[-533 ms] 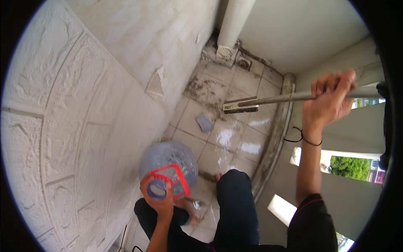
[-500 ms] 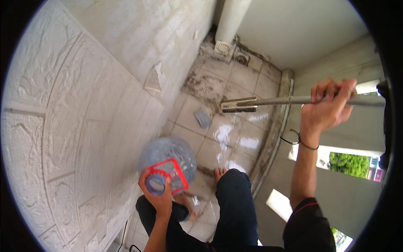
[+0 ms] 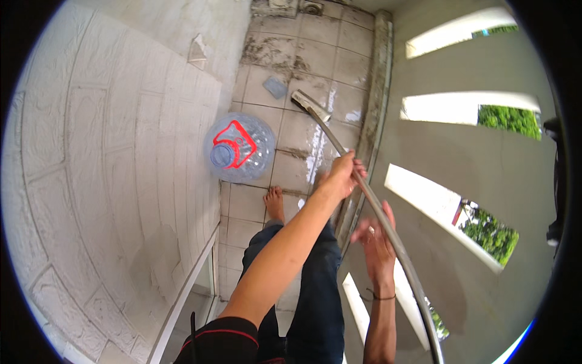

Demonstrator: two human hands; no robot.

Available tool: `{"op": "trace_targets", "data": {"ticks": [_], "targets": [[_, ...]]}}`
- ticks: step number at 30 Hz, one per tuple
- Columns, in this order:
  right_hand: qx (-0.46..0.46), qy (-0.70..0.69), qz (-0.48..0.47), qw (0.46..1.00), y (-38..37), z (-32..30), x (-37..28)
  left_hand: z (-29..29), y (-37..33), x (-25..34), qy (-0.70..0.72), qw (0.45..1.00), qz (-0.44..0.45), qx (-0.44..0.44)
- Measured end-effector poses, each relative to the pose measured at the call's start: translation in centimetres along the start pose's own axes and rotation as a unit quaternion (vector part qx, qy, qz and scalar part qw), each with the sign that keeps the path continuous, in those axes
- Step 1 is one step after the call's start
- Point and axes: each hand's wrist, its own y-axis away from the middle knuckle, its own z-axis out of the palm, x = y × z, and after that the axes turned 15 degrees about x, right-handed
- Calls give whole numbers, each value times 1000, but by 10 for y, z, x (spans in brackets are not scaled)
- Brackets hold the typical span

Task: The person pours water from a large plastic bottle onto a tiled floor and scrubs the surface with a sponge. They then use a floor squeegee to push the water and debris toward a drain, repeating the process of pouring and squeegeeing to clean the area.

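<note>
My left hand [image 3: 344, 176] is wrapped round the metal handle of a long-handled floor brush [image 3: 312, 104]. The brush head, white with dark bristles, rests on the wet tiles ahead of me. Lower down the handle, my right hand [image 3: 377, 246] is open beside it, fingers spread and slightly blurred. Whether it touches the handle I cannot tell. A large clear bluish water jug [image 3: 257, 145] with a red carrying handle stands on the floor to the left, against the wall, and neither hand is on it.
A flat grey-blue piece [image 3: 275, 87] lies on the dirty tile floor [image 3: 318, 57] near the brush. A white brick-patterned wall [image 3: 115, 158] rises at left. On the right runs a low ledge [image 3: 371, 91] below a wall with slanted openings [image 3: 436, 109]. My bare foot [image 3: 274, 203] is close to the jug.
My left hand has let go of the jug, which now stands on the floor, and has taken hold of the brush handle. My right hand has come off the handle and moved down.
</note>
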Motion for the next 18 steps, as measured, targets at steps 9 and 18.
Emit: {"op": "trace_targets", "data": {"ticks": [9, 18], "targets": [[-41, 87, 407, 908, 289, -167, -83, -69, -30, -72, -234, 921, 178, 255], [22, 607, 243, 757, 520, -225, 21, -224, 40, -229, -526, 737, 277, 323]]}}
